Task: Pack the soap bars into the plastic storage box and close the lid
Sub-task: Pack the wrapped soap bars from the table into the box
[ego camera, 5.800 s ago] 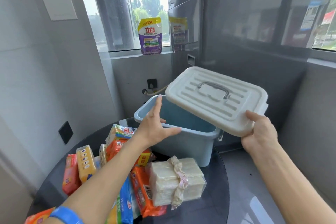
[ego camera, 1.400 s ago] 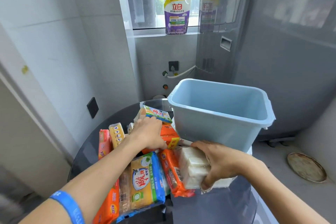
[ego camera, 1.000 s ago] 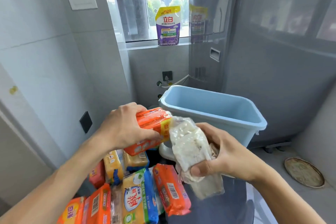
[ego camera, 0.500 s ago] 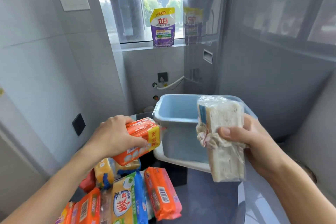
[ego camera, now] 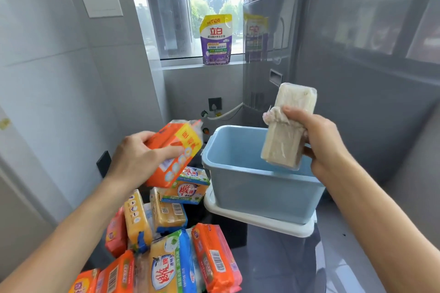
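Soap bars in both hands: we note the left hand (ego camera: 137, 158) gripping an orange soap pack (ego camera: 175, 152) left of the blue storage box (ego camera: 259, 188), and the right hand (ego camera: 320, 144) clutching a pale wrapped block (ego camera: 289, 126) over its opening. Its floor is hidden. The box stands on its white lid (ego camera: 259, 220). The remaining packs (ego camera: 171, 240) run off the bottom edge.

Soap-gripping hands (ego camera: 140, 159) (ego camera: 319, 140) above blue box (ego camera: 262, 188)
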Tool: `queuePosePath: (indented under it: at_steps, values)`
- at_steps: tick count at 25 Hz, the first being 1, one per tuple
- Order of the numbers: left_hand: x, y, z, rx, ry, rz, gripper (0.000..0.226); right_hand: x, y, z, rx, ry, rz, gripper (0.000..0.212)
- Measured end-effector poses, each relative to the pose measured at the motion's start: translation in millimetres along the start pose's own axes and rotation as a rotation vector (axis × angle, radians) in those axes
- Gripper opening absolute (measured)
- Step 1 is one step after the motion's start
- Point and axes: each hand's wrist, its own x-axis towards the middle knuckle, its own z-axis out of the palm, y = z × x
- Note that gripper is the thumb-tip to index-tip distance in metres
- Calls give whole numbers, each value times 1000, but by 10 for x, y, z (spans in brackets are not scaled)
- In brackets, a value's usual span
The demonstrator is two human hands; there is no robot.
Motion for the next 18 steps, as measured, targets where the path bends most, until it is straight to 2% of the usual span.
queuePosePath:
  at_steps: [3, 6, 10, 18]
  values:
    - [53, 398, 441, -27, 35, 139, 60, 31, 274, 66, 82, 83, 188, 37]
    - [108, 700, 982, 71, 40, 244, 58, -99, 664, 105, 154, 116, 309, 48]
    - [208, 774, 1270, 182, -15, 258, 71, -93, 827, 125, 157, 243, 283, 69]
    - [205, 416, 1513, 464, -159, 162, 71, 6, 763, 27, 180, 263, 281, 77]
